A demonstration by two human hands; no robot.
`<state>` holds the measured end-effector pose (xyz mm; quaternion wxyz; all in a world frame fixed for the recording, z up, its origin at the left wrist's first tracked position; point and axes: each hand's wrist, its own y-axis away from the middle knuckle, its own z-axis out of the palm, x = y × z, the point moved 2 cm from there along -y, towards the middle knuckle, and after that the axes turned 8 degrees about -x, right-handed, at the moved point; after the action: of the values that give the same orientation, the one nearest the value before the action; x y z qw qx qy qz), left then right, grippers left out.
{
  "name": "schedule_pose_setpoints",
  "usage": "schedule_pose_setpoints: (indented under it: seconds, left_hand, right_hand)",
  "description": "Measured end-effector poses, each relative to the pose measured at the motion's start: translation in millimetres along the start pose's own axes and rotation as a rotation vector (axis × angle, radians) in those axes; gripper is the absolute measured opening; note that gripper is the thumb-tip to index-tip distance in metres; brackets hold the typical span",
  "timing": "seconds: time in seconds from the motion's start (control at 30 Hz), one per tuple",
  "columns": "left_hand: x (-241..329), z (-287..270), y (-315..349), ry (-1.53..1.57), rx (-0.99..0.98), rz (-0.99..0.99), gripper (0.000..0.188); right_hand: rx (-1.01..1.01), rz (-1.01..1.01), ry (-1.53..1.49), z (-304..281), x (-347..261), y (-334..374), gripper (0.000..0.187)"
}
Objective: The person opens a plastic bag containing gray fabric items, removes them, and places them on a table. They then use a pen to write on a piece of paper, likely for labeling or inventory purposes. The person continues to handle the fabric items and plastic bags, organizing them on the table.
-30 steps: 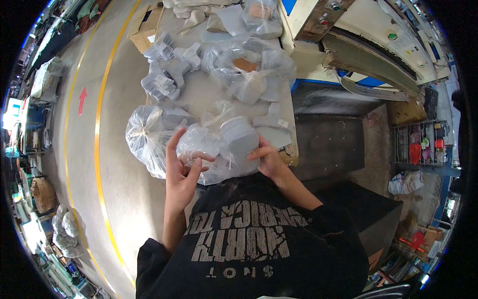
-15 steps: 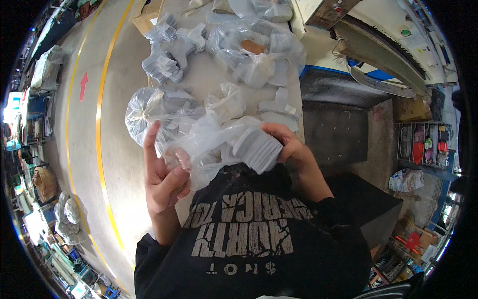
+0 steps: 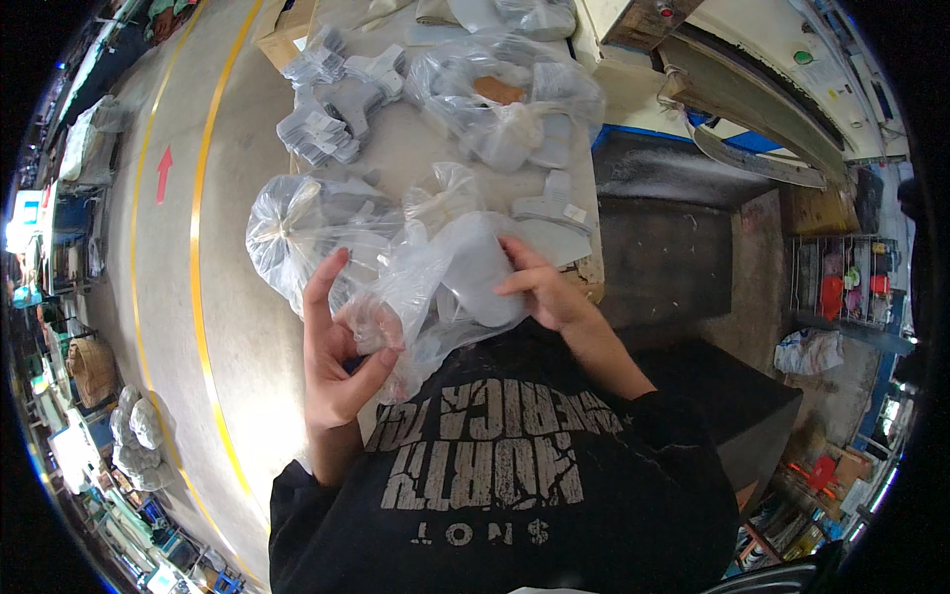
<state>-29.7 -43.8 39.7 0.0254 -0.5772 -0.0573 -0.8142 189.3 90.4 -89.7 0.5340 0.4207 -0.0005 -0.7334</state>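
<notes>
In front of my chest I hold a clear plastic bag. My left hand has its other fingers and thumb closed on the bag's left side, with the index finger raised. On the right, my right hand grips the edge of a stack of flat light-grey pieces, with the pale face of the outermost piece showing. The stack sits at the bag's right side, partly behind the film; how far inside it lies, I cannot tell. Just beyond my left hand lies a knotted clear bag of grey pieces.
The table bears loose stacks of grey pieces at the far left, a large filled clear bag at the back, and more grey pieces at its right edge. A cardboard box stands far left. A dark bin adjoins the table's right.
The stack has turned, so its flat face shows instead of its layered edges. My right hand has shifted left with it, and my left hand has moved slightly right.
</notes>
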Motion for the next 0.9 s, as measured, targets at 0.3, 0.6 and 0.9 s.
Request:
schedule_pose_setpoints:
  seconds: [0.3, 0.6, 0.9]
  left_hand:
    - [-7.5, -10.1, 2.4, 0.047, 0.020, 0.052, 0.114]
    - [-12.5, 1.0, -0.7, -0.003, 0.025, -0.050, 0.109]
    - [-12.5, -4.7, 0.0, 0.041, 0.016, -0.076, 0.106]
  right_hand:
    - [0.023, -0.116, 1.020, -14.4, 18.2, -12.1, 0.056]
    - [0.140, 0.055, 1.524, -22.7, 50.0, -59.0, 0.090]
    - [0.144, 0.025, 1.248, -39.3, 59.9, -62.4, 0.087]
